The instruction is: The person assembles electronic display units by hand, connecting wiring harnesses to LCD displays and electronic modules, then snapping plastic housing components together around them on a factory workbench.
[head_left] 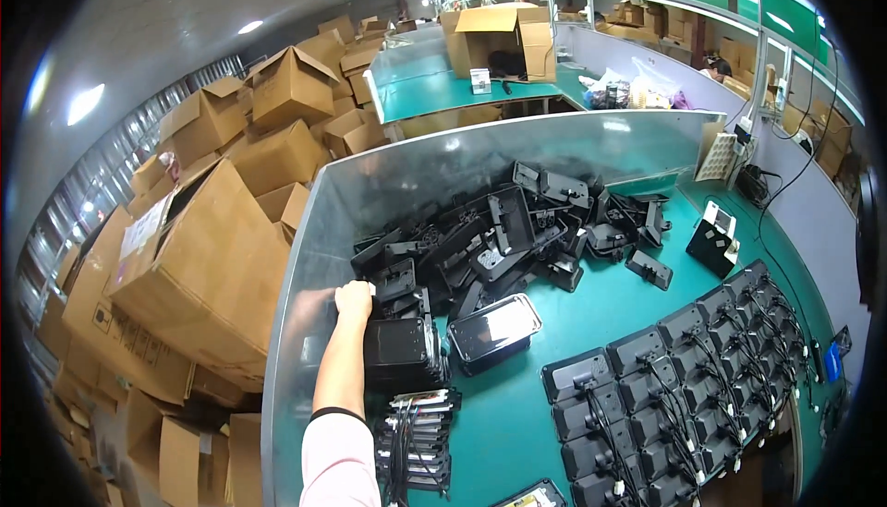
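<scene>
My left hand (354, 299) reaches forward on a pink-sleeved arm, fingers curled over the far top edge of a stack of black plastic housings (399, 352) that stands on the green table (513, 415) against the metal side wall (300, 341). A glossy black screen unit (494, 327) lies just right of the stack. A second stack of black parts with cables (416, 438) stands nearer to me. Behind them is a loose pile of black housings (517, 221). My right hand is out of view.
Rows of black units with cables (679, 382) fill the right of the table. Several cardboard boxes (203, 267) are piled left of the metal wall. An open box (490, 36) stands on a far green bench. A small black stand (713, 244) is at the right.
</scene>
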The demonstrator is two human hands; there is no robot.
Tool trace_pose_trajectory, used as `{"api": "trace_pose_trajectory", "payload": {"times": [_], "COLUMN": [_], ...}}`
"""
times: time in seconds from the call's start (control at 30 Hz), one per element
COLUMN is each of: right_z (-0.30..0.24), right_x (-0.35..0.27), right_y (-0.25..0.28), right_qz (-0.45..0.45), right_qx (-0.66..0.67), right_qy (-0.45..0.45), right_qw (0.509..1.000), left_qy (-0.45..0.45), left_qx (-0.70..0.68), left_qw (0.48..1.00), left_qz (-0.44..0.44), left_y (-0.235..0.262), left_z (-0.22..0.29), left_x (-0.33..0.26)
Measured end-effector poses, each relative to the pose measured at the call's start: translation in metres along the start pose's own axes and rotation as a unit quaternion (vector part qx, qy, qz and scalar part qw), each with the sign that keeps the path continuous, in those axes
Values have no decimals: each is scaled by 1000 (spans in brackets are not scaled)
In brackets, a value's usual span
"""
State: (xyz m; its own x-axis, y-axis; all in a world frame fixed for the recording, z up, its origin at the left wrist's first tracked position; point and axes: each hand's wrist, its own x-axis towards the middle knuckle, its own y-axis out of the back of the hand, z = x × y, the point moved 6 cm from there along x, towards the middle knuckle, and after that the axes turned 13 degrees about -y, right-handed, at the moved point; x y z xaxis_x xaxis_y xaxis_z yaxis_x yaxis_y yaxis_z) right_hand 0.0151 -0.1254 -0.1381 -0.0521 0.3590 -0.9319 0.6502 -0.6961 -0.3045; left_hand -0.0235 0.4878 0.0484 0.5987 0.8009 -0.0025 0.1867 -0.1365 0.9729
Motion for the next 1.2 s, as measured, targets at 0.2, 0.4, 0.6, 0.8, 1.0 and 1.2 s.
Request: {"api": "trace_pose_trajectory", "payload": {"times": [0.2,0.4,0.6,0.8,1.0,1.2], "right_z": [5,25,12,11,26,32], "right_x": [-19,-22,-37,-49,-34,-50], "right_y": [4,-1,1,19,32,21], "right_qz": [167,285,253,266,266,251], "right_qx": [-336,-437,-411,-287,-239,-300], "right_qy": [228,381,392,428,379,434], "right_qw": [898,763,783,815,853,811], "left_qy": [-5,0,-48,-248,-381,-363], "left_qx": [-153,-586,-606,-478,-272,-167], "left_qw": [875,697,754,809,878,915], "left_qz": [460,413,250,235,101,-53], "left_y": [122,134,57,-12,-43,-49], "left_z": [29,83,198,263,276,284], "left_x": [-82,-203,-335,-444,-484,-493]}}
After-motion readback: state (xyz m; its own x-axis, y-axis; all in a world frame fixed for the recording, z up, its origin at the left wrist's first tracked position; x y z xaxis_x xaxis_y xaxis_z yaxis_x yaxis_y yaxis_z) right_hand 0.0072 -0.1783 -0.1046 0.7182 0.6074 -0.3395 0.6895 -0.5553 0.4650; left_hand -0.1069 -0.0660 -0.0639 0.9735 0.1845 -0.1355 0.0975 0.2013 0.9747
